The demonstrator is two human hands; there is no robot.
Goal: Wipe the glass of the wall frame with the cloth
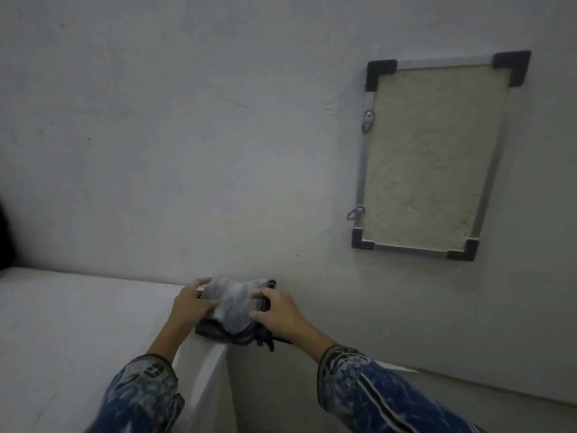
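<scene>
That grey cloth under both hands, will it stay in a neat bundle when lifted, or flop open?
The cloth looks soft and loosely folded, so it will probably sag and partly unfold. Loose ends already hang over the white ledge. It seems light, and both the left hand and right hand rest on it.

Plain indoor room, kind unclear, bare white wall (187, 120), white ledge (78, 323), metal-edged wall frame (434, 151)

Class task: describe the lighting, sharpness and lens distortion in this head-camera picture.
Head view: dim, flat, bluish light with no hard shadows; no glare on the wall frame; wide-angle bending tilts the frame and slants the white ledge; the cloth and both hands look soft, slightly blurred.
</scene>
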